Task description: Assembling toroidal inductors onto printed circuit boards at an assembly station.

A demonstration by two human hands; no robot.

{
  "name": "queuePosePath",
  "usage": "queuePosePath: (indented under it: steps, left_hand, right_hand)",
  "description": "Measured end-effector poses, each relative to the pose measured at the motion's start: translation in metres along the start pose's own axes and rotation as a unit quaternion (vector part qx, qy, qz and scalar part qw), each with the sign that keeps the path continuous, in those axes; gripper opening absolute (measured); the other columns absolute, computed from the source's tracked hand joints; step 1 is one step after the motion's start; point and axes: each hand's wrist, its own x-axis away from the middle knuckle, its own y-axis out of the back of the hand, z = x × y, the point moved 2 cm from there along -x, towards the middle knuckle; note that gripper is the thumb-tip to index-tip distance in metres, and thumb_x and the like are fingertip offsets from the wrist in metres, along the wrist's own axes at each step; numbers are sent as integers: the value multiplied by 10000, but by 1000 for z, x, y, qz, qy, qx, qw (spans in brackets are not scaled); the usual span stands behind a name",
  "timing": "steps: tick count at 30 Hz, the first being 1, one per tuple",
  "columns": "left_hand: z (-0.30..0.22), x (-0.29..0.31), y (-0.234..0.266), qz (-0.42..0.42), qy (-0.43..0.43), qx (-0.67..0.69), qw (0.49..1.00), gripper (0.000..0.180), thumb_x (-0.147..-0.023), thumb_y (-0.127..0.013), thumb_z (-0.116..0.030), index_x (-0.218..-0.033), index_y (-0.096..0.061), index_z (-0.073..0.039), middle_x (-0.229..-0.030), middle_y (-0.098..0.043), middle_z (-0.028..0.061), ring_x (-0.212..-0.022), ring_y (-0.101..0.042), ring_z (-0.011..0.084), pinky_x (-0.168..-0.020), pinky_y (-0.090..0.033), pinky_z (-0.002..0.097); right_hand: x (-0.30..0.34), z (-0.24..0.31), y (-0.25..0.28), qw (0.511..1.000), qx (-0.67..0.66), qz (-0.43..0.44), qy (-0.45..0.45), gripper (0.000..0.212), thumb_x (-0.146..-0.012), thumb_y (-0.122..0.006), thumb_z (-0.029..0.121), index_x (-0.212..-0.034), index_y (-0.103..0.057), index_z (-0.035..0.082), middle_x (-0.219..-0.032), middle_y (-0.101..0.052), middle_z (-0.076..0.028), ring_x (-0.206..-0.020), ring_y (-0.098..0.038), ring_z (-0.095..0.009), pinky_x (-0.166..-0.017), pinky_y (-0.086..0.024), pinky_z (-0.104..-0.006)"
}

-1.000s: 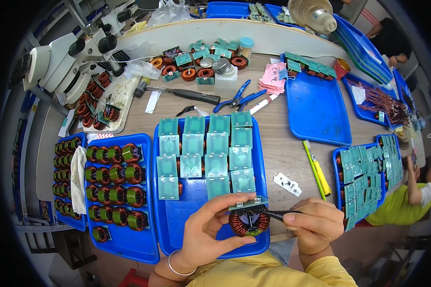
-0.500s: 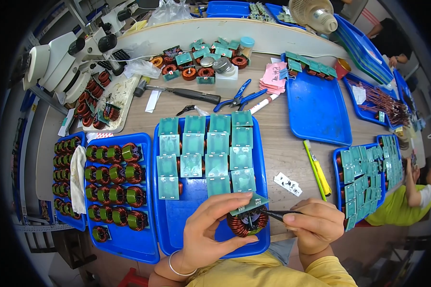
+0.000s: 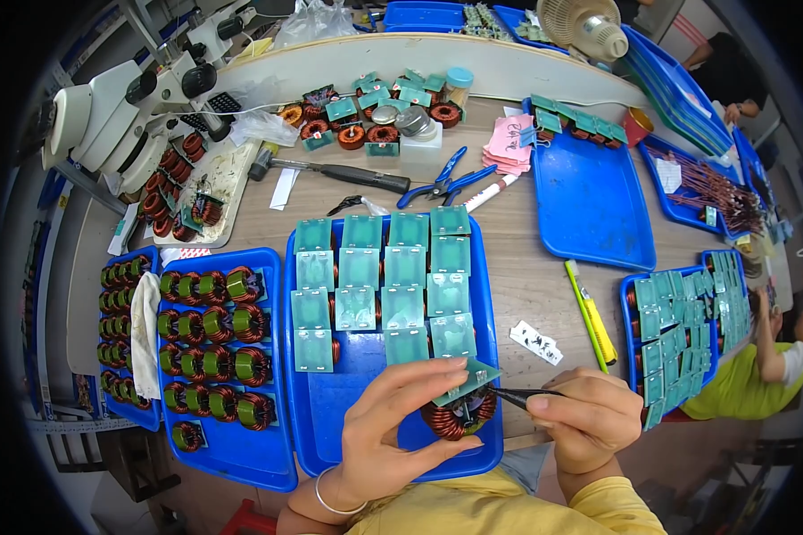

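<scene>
Between the thumb and fingers of my left hand (image 3: 401,423) is a copper-wound toroidal coil (image 3: 459,419) with a green circuit board (image 3: 466,382) on its upper side, tilted. My right hand (image 3: 593,419) pinches black tweezers (image 3: 517,395), their tip at the coil's right side, just under the board; whether it touches the wire I cannot tell. Both hands are over the near end of a blue tray (image 3: 357,410), where several more coils lie board side up in rows.
Two blue trays of coils (image 3: 214,361) stand to the left, a white cloth (image 3: 145,334) between them. Beyond lie a hammer (image 3: 357,176), blue pliers (image 3: 446,183) and a marker (image 3: 491,193). At right are a yellow cutter knife (image 3: 598,330), a blue tray (image 3: 593,209) and a person in a yellow-green top (image 3: 749,388).
Almost nothing differs. The coil and its board have shifted very slightly in my left hand, and the tweezers stay at the coil's right side.
</scene>
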Motion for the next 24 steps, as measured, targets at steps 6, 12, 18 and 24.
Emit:
queuePosePath:
  steps: [6,12,18,24]
  left_hand:
    - [-2,-2,0,-6,-32,-46,998,602,-563,-826,-41,-1100,-558,11,-1112,-523,175,-1054,-550,280,-904,-473,371]
    - [-2,-2,0,-8,-52,-77,996,613,-553,-832,-54,-1101,-563,6,-1100,-533,171,-1036,-560,279,-892,-478,369]
    - [-2,-1,-1,-45,-8,-29,999,565,-590,-813,-67,-1105,-588,-7,-1121,-567,156,-1010,-574,256,-852,-486,335]
    - [-2,-1,-2,-48,1,-16,999,565,-588,-815,-70,-1102,-589,-8,-1121,-566,157,-1017,-570,255,-857,-481,335]
  right_hand:
    - [-1,-1,2,999,-29,25,13,294,-602,-745,-19,-887,-689,23,-655,-563,-50,-522,-550,-148,-457,-441,-244]
    - [-1,-1,3,999,-23,28,14,301,-598,-744,-22,-890,-689,22,-653,-562,-46,-523,-550,-147,-458,-440,-243]
    - [-2,-1,2,999,-17,33,21,309,-590,-742,-37,-889,-690,26,-650,-561,-46,-516,-547,-146,-451,-435,-243]
    - [-2,-1,2,999,-20,38,20,310,-590,-740,-38,-890,-688,24,-652,-565,-47,-516,-547,-145,-449,-434,-243]
